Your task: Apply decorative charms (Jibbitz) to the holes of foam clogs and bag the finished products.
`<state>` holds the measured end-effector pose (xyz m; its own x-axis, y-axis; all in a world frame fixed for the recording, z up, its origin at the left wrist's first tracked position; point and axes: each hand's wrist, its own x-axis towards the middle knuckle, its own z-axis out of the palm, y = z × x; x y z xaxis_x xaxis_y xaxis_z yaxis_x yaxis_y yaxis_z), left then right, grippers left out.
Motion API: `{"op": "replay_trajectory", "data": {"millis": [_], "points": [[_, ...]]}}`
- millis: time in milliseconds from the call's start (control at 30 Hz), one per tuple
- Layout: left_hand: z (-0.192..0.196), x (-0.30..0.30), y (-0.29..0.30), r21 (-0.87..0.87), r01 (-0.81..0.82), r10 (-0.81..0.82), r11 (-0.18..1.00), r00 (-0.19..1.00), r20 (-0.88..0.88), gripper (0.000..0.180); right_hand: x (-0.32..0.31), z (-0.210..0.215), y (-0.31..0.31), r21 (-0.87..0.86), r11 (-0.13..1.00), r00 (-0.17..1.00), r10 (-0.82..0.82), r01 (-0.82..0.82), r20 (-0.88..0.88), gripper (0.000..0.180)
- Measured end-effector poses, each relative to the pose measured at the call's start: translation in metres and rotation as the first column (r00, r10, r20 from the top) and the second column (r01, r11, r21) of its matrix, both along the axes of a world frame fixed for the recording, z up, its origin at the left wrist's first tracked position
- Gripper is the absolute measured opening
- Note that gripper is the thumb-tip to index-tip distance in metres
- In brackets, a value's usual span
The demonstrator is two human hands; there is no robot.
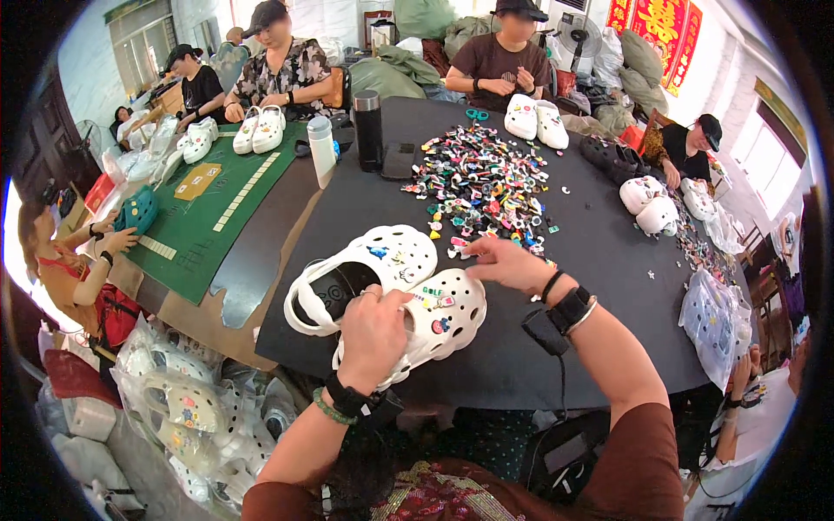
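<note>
Two white clogs (395,252) with round holes lie side by side on the dark table in front of me. My left hand (375,330) is closed round the upper of the nearer clog (460,304), part of it inside the opening. That clog carries several small charms, among them green lettering and a red-and-blue figure (440,326). The farther one bears a blue charm (377,253). Just beyond the nearer clog's toe is my right hand (514,265), fingers bent and drawn together by the edge of a pile of colourful shoe charms (486,178). What its fingertips hold is too small to make out.
A black thermos (367,130) and a white bottle (321,149) stand at the table's far left. Finished-looking white clogs (537,122) sit beyond the pile. Several people work around the tables. Bagged clogs (187,408) lie at lower left. A black cable (565,382) hangs over the near edge.
</note>
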<state>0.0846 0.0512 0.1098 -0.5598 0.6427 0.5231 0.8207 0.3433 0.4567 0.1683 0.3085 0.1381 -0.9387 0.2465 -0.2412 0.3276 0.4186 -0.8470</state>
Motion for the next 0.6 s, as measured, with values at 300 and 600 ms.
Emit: {"op": "replay_trajectory", "data": {"millis": [300,600], "points": [[0.007,0.003,0.004,0.037,0.01,-0.012,0.999,0.999,0.034,0.015,0.057,-0.012,0.077,0.629,0.76,0.984,-0.082,0.164,-0.159,0.012],[0.009,0.004,0.004,0.014,0.005,-0.006,1.0,0.998,0.064,0.019,0.081,-0.039,0.109,0.735,0.671,0.994,-0.1,0.098,-0.041,0.009]]}}
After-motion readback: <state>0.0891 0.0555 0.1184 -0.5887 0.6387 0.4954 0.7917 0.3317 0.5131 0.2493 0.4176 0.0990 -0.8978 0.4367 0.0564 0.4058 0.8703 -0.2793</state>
